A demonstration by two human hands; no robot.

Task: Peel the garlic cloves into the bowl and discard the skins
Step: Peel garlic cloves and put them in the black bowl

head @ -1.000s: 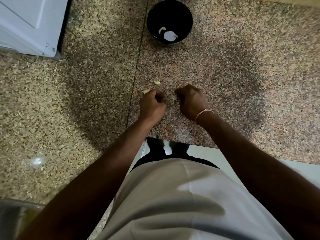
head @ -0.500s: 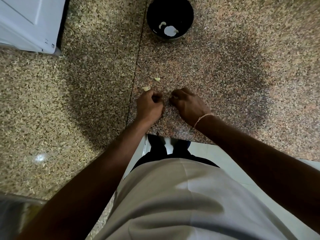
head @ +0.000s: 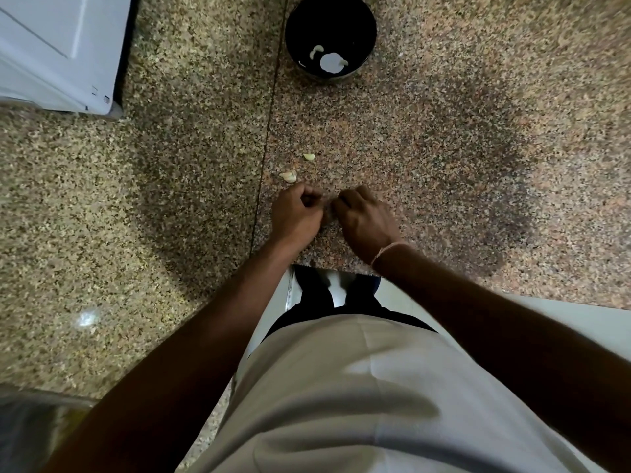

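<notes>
A black bowl (head: 360, 27) stands at the far middle of the granite counter, with peeled garlic cloves (head: 317, 52) pale at its bottom. Two loose garlic cloves (head: 289, 175) (head: 309, 157) lie on the counter just beyond my hands. My left hand (head: 297, 215) is curled into a loose fist. My right hand (head: 365, 220) faces it, its fingertips almost touching the left thumb. Both seem to pinch a small garlic clove between them; the fingers hide nearly all of it.
A white appliance (head: 51, 46) sits at the far left corner. A seam (head: 269, 131) runs through the speckled counter (head: 478, 148), whose front edge (head: 341, 270) is right under my wrists. A blurred grey object (head: 27, 425) lies at the lower left.
My hands stay together near the front edge, and the right hand's fingers have turned in closer to the left thumb. The loose cloves and the bowl have not moved.
</notes>
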